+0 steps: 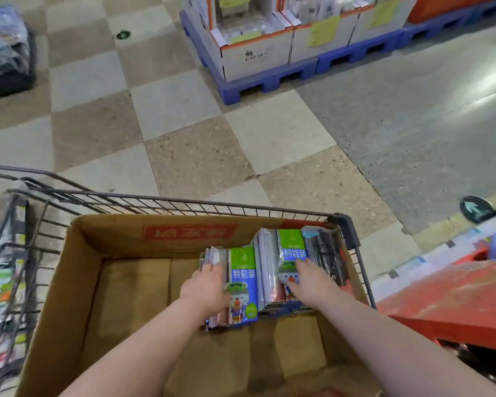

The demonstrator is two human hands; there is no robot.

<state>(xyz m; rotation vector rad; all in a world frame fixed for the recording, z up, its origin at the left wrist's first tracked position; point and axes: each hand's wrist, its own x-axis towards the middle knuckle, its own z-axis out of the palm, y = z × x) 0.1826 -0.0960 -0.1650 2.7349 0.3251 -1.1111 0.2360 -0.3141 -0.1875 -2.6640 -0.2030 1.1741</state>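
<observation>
Both bare forearms reach into the cardboard box toward its far right corner; left hand curls round a blue-and-green pack, right hand rests straight-fingered

Two hands showed, one left hand and one right hand. There was one cardboard box, and in it stood two green-and-blue packs and one dark pack. Two wire carts were in view. On the floor lay two round green stickers. Three white display cartons sat on three blue pallets.
</observation>
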